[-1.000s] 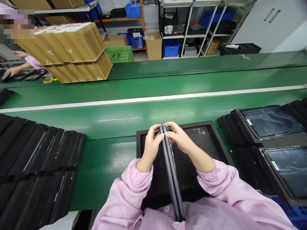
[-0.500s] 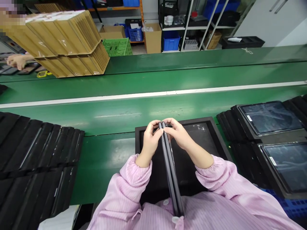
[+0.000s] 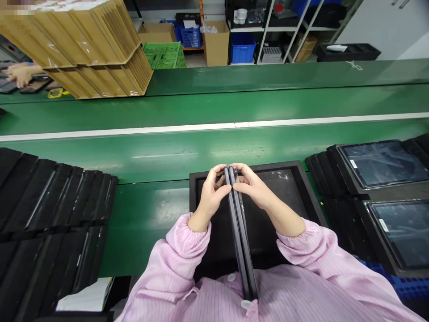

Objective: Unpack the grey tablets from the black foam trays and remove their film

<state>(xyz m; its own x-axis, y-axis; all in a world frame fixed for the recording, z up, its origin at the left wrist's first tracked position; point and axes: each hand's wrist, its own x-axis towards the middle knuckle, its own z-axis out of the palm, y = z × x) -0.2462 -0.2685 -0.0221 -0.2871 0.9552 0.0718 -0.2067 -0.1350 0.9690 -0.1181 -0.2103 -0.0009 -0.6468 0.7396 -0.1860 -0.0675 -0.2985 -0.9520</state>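
Note:
Two slim dark tablets (image 3: 241, 241) stand on edge, side by side and nearly touching, seen from their narrow sides. Their near ends reach my shirt front. My left hand (image 3: 214, 188) grips the far end of the left one, thumb on its edge and fingers around the back. On the other side my right hand (image 3: 250, 184) pinches the far end of the right one in the same way. Beneath them lies a shallow black tray (image 3: 284, 188) with a raised rim. The broad faces of the tablets are turned away from view.
Stacked black trays (image 3: 56, 197) line the left side. At right, more black trays hold tablets with glossy screens (image 3: 385, 163). Cardboard dividers (image 3: 97, 53) stand across the green bench (image 3: 161, 154), near a co-worker's hand (image 3: 22, 74). Shelves with blue bins (image 3: 243, 48) are behind.
The view has tilted slightly downward. Both hands keep their hold at the far ends of the tablets, with the thumbs slightly lower along the edges.

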